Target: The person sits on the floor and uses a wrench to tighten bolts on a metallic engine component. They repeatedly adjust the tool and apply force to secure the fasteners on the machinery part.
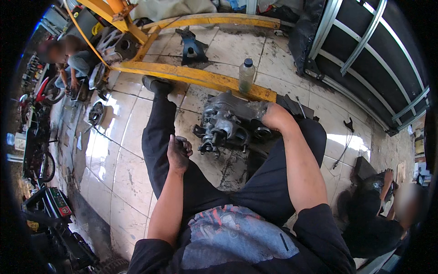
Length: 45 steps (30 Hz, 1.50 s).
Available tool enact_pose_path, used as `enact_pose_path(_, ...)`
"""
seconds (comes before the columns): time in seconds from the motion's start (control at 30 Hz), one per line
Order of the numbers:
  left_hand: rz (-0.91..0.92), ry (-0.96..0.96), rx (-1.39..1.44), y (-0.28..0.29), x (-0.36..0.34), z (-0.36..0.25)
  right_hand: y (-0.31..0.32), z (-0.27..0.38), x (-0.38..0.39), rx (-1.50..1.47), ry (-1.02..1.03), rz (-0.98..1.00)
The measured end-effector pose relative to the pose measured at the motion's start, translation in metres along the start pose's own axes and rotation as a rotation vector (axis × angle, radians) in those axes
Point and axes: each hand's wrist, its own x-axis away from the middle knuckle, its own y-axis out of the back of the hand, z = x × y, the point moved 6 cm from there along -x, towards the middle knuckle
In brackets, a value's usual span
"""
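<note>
Head view: the grey engine block (228, 122) lies on the tiled floor (127, 178) between the person's legs, the right hand (276, 116) gripping its far end, the left hand (179, 152) curled empty on the thigh, beside a yellow frame (200, 77) and plastic bottle (246, 75).

The right hand (275, 116) grips the far right end of a grey metal engine block (230, 122) lying on the tiled floor (127, 169) between the person's outstretched legs. The left hand (179, 151) rests curled on the left thigh, apart from the block (its fingers hold nothing that shows). Just beyond the grip runs a yellow steel beam (191, 76), with a plastic bottle (246, 75) standing on it. Right of the grip, thin tools (300, 107) lie on a dark mat.
</note>
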Motion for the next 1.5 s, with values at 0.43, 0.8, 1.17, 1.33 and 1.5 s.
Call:
enact_pose_path(0.43,-0.027,-0.059,-0.429,-0.054,0.036,-0.025,0.022,-0.018,0.020,-0.128,-0.081,-0.089)
enact_pose_path(0.8,0.210,-0.084,-0.927,-0.090,0.041,0.032,0.030,-0.061,0.057,-0.324,-0.082,-0.394)
enact_pose_path(1.17,0.429,-0.210,-1.201,-0.123,0.087,0.009,0.104,-0.028,0.181,-0.089,-0.115,-0.688)
enact_pose_path(1.33,0.433,-0.198,-1.131,-0.131,0.102,-0.011,0.165,0.000,0.200,0.181,-0.100,-0.467)
enact_pose_path(1.5,0.445,-0.292,-1.123,-0.130,0.106,-0.017,0.198,0.057,0.216,0.472,-0.149,-0.283)
